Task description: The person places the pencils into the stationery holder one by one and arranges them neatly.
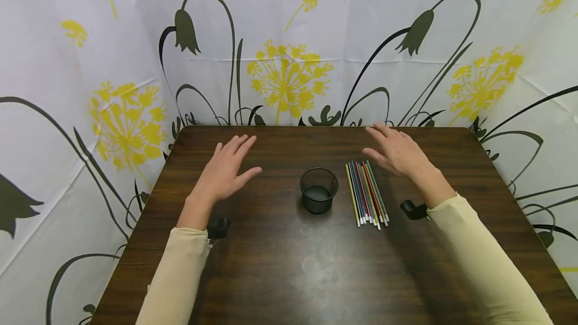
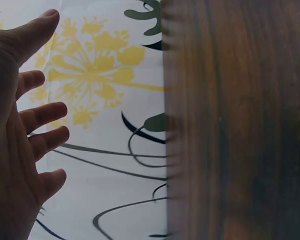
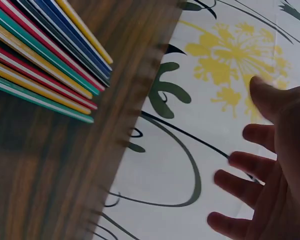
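Note:
A black mesh cup [image 1: 318,195] stands upright near the middle of the table, with nothing visible inside it. Just right of it lies a row of several colored pencils [image 1: 367,194], side by side, silver ends toward the person. My left hand [image 1: 224,168] hovers left of the cup, fingers spread and holding nothing. Above and to the far right of the pencils, my right hand [image 1: 397,150] is raised with its fingers extended, also holding nothing. In the right wrist view the pencils [image 3: 45,57] show yellow, blue, green and red, apart from the fingers.
The dark wooden table [image 1: 271,265] ends at a white curtain [image 1: 289,24] printed with yellow and grey-green flowers. Small black wrist cameras, such as the left one [image 1: 219,227], hang beside both wrists, below light sleeves [image 1: 178,270].

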### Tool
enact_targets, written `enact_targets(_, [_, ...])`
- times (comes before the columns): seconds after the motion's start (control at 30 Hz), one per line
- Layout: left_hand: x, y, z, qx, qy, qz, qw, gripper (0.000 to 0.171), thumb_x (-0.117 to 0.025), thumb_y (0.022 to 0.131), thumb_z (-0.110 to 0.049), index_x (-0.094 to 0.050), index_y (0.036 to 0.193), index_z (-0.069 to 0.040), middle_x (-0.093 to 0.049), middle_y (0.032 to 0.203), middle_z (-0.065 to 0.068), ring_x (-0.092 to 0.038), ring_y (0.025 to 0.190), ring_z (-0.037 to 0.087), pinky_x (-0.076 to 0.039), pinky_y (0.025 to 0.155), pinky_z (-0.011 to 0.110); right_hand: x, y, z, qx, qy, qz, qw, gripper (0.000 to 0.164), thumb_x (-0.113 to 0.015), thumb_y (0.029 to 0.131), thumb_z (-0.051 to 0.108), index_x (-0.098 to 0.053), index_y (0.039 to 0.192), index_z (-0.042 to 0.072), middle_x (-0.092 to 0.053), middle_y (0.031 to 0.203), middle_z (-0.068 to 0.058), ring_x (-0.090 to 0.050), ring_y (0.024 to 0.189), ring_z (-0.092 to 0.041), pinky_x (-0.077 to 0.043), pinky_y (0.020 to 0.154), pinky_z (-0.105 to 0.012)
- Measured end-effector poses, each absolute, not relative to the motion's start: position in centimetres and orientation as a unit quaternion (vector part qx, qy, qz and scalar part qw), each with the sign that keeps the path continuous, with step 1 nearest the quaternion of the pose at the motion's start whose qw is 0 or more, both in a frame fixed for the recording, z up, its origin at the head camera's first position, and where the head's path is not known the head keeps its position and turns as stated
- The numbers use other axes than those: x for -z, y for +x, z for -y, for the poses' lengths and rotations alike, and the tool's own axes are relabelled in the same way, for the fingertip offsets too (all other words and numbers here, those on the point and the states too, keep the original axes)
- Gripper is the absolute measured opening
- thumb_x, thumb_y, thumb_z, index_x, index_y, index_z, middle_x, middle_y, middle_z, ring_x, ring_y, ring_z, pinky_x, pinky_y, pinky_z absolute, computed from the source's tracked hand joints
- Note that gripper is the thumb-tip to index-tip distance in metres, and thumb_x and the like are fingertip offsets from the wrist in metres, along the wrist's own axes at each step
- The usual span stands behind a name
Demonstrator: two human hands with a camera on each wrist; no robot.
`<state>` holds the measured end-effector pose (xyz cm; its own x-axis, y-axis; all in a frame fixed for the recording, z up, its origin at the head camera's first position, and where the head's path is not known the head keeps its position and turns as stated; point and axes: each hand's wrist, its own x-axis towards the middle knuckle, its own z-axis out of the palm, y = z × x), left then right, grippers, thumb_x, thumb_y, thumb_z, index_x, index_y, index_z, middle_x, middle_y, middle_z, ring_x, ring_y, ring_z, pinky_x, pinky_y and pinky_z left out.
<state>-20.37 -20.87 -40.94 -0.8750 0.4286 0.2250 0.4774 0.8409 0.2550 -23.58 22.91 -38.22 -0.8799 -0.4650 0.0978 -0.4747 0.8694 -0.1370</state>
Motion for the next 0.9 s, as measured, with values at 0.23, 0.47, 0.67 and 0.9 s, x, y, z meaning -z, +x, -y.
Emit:
enact_targets(0.23, [42.7,-19.7,19.6,0.231,-0.255,0.937,0.062,0.075,-0.056,0.095,-0.055,-0.025,0.157,-0.024,-0.038,0.151,0.006,-0.037,0.137,0.031,-0.03,0.108,0.058,40.4,-23.0,-23.3,-0.087,0.201,0.976,-0.007,0.042,-0.059,0.098,0.028,-0.059,0.134,0.005,-0.061,0.128,-0.017,-0.063,0.106,-0.036,-0.05,0.082,-0.055])
enact_targets(0.47, [45.3,-18.7,16.7,0.287,-0.274,0.917,0.034,0.07,-0.057,0.095,-0.053,-0.028,0.155,-0.031,-0.043,0.146,0.001,-0.041,0.134,0.023,-0.041,0.1,0.054,43.5,-22.4,-24.0,-0.144,0.125,0.979,-0.065,0.031,-0.06,0.097,0.024,-0.069,0.118,0.003,-0.07,0.108,-0.014,-0.065,0.097,-0.033,-0.05,0.08,-0.053])
enact_targets(0.67, [47.1,-18.1,14.0,0.382,-0.282,0.88,-0.006,0.072,-0.062,0.094,-0.049,-0.027,0.155,-0.033,-0.042,0.147,0.0,-0.039,0.136,0.02,-0.037,0.105,0.052,45.8,-21.9,-24.4,-0.191,0.071,0.975,-0.085,0.03,-0.061,0.096,0.025,-0.07,0.113,0.002,-0.069,0.102,-0.014,-0.064,0.089,-0.032,-0.051,0.075,-0.051])
enact_targets(0.9, [48.5,-17.5,11.6,0.463,-0.281,0.84,-0.028,0.081,-0.071,0.09,-0.041,-0.024,0.155,-0.034,-0.04,0.147,0.002,-0.037,0.137,0.024,-0.032,0.109,0.051,48.1,-21.9,-24.2,-0.206,0.041,0.975,-0.073,0.03,-0.059,0.098,0.027,-0.071,0.11,0.003,-0.07,0.097,-0.012,-0.063,0.079,-0.026,-0.051,0.066,-0.046])
